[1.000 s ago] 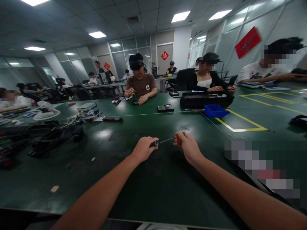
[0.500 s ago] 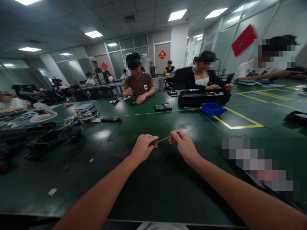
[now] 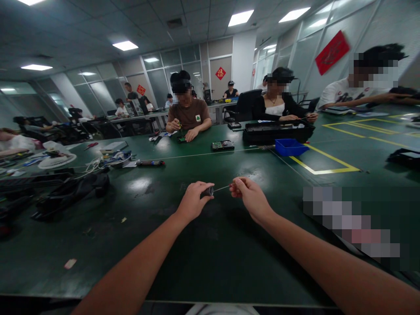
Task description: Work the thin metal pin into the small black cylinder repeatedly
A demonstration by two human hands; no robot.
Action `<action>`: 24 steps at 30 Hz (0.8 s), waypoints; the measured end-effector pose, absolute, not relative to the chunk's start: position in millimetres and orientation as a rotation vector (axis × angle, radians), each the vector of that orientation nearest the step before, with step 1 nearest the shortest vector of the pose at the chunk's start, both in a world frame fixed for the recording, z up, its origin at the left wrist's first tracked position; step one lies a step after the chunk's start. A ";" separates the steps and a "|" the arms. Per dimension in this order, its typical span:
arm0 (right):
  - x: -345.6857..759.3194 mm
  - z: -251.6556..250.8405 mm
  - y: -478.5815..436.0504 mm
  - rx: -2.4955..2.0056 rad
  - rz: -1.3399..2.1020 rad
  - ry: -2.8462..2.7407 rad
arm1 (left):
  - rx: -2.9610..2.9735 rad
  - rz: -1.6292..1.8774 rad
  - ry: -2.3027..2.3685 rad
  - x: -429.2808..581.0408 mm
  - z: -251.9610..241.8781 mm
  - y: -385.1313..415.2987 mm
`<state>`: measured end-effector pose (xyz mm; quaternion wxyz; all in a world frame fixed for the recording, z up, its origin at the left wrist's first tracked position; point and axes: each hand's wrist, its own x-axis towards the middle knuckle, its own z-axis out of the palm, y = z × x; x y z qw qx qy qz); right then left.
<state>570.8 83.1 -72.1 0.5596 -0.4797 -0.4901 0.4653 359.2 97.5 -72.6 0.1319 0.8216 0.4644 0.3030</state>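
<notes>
My left hand (image 3: 193, 202) is closed around a short dark cylinder (image 3: 206, 191), thumb below and fingers above. The round end of the cylinder, with a pale rim, faces right. Pinched in my right hand (image 3: 246, 195) is a thin metal rod (image 3: 222, 188), perhaps a screwdriver shaft; its grip end is hidden by my fingers. The rod points left and its tip is at or just beside the cylinder's rim; I cannot tell whether it goes inside. Both hands are held over the green table (image 3: 210, 253).
A blue bin (image 3: 290, 148) and a long black case (image 3: 278, 132) stand ahead on the right. A circuit board in a housing (image 3: 222, 145) and a dark pen-like tool (image 3: 150, 163) lie ahead. Black parts (image 3: 74, 194) and cables are at left. Several people sit around.
My left hand has shifted slightly left, turning the cylinder's end more into view. A little more of the rod shows between my hands. The whole view has shifted slightly.
</notes>
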 end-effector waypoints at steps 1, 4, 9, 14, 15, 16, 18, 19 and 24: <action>571.5 -72.8 83.8 -1.124 1.103 -1.145 | 2.376 0.885 1.347 359.0 -73.2 97.9; 573.1 -74.3 85.6 -1.102 1.108 -1.103 | 2.357 0.897 1.352 358.9 -74.4 98.5; 572.0 -74.6 85.1 -1.045 1.090 -1.127 | 2.324 0.912 1.340 360.3 -73.8 97.8; 572.4 -67.0 80.4 -1.075 1.039 -1.220 | 2.299 0.903 1.350 361.4 -71.2 95.5; 573.3 -64.2 79.0 -1.102 1.007 -1.256 | 2.291 0.893 1.363 361.4 -70.7 95.0; 574.1 -61.3 77.6 -1.139 0.965 -1.297 | 2.286 0.885 1.374 361.5 -70.2 94.6; 575.3 -56.6 74.7 -1.223 0.858 -1.399 | 2.287 0.876 1.381 361.6 -69.7 94.0; 575.4 -55.1 73.2 -1.240 0.816 -1.441 | 2.293 0.876 1.379 361.6 -69.6 93.9; 571.6 -55.7 67.3 -1.112 0.775 -1.532 | 2.318 0.874 1.366 361.7 -72.0 94.2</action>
